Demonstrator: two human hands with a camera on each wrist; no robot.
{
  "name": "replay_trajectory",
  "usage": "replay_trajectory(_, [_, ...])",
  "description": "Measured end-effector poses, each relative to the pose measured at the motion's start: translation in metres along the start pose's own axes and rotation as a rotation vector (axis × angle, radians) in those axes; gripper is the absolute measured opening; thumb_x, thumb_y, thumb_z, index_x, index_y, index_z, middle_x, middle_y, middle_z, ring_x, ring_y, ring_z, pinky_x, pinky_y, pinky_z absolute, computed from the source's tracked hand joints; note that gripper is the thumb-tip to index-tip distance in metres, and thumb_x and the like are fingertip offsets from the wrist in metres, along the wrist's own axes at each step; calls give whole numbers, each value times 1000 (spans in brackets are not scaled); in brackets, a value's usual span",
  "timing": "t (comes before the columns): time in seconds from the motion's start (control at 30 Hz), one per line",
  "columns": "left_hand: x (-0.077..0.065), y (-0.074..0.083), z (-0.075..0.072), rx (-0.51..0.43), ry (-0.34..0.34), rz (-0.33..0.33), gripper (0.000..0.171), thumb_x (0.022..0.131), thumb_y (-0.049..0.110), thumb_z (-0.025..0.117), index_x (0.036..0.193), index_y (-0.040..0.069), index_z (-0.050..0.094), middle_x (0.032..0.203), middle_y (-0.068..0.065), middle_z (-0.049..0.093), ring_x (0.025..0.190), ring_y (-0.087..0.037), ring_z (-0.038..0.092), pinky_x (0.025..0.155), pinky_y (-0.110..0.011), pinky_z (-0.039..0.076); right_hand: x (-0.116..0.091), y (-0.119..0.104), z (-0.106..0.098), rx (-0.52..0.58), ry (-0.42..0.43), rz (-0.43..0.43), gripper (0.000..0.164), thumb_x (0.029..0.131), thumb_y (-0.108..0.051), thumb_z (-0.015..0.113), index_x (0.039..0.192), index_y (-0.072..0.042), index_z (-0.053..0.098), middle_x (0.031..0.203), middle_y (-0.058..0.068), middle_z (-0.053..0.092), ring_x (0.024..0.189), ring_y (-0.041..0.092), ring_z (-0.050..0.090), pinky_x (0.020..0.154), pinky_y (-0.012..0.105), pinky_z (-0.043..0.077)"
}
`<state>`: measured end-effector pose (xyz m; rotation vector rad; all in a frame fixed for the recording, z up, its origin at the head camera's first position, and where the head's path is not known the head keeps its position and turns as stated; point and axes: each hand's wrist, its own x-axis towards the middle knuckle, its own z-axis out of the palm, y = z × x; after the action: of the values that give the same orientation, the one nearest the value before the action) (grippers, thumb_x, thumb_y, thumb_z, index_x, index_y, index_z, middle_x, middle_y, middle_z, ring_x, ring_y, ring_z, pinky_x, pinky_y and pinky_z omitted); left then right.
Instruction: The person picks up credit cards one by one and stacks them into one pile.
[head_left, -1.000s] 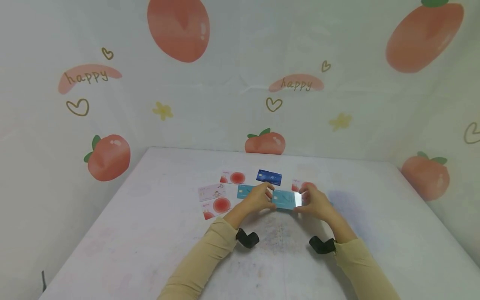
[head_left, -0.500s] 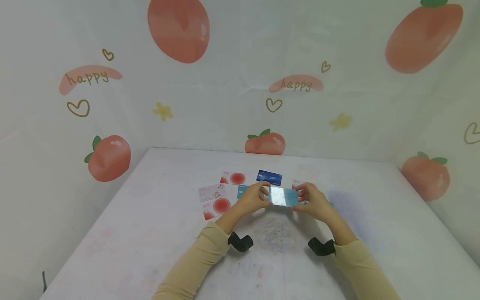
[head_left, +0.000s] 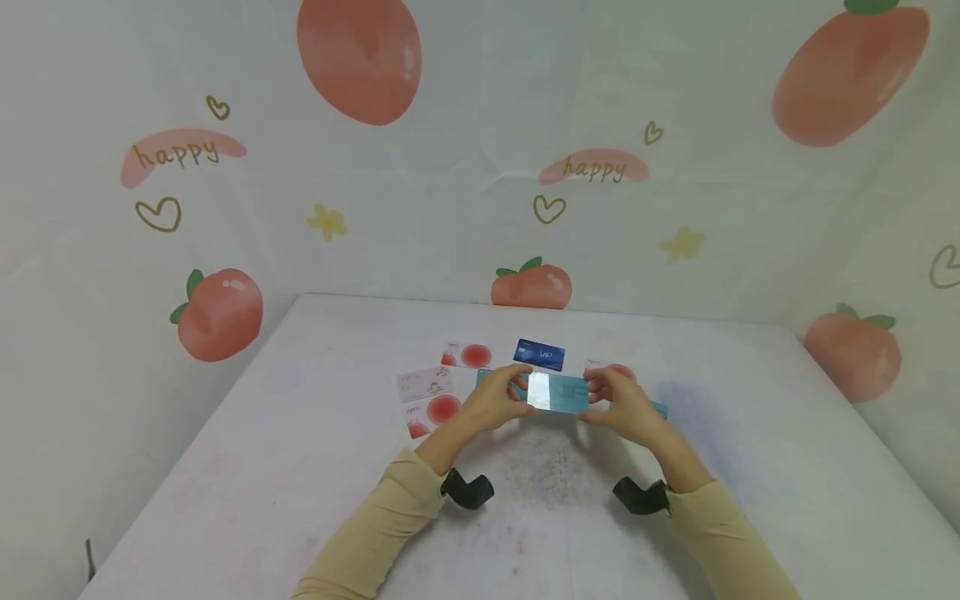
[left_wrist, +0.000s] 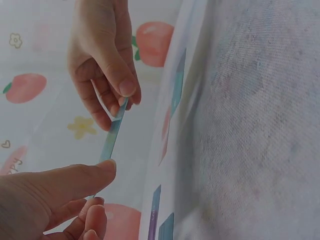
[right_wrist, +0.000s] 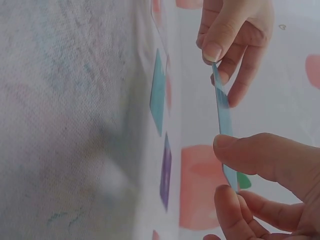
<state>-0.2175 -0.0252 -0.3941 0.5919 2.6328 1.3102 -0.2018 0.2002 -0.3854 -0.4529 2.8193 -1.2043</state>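
Observation:
A teal card [head_left: 557, 393] is held above the table between both hands in the head view, with glare on its left part and large faint lettering at its right. My left hand [head_left: 495, 402] pinches its left end between thumb and fingers. At the opposite end, my right hand [head_left: 628, 407] pinches it the same way. Both wrist views show the card nearly edge-on, its ends between thumb and fingertips. Behind the left hand, another teal card [head_left: 483, 377] lies partly hidden. A third teal card [head_left: 660, 409] shows only a corner beside the right hand.
On the white table [head_left: 315, 467] lie a dark blue VIP card [head_left: 538, 355], a pink card [head_left: 424, 385], and red-and-white cards: one at the back [head_left: 467, 354], one in front [head_left: 435, 413], one behind the right hand [head_left: 618, 369]. A fruit-printed curtain [head_left: 435, 208] stands behind.
Both hands have shifted left with the held card, the left hand farther. The card's glare has moved from its right end to its left, and large lettering now shows on it.

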Motion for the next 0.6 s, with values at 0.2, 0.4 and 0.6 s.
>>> replay_trajectory(0.2, [-6, -2, -5, -3, -2, 3, 58, 78, 12, 73, 131, 5, 50, 108, -12, 63, 88, -19, 57, 75, -26, 52, -1, -6, 2, -7, -12, 19, 56, 75, -5, 75, 122, 10, 49, 107, 23, 58, 96, 30, 61, 87, 42, 52])
replay_trajectory(0.4, [-12, -6, -9, -4, 6, 47, 56, 78, 12, 73, 129, 3, 51, 105, -12, 63, 86, -19, 59, 71, -21, 49, -3, -9, 5, -7, -11, 0, 53, 74, -6, 76, 119, 8, 51, 103, 19, 59, 93, 27, 60, 85, 42, 53])
replay_trajectory(0.6, [-17, -10, -11, -19, 18, 58, 56, 78, 9, 73, 128, 1, 52, 105, -14, 64, 85, -19, 58, 66, -17, 46, -4, -11, 9, -11, -21, -2, 53, 74, -9, 76, 119, 6, 52, 106, 20, 60, 94, 27, 59, 83, 41, 54])
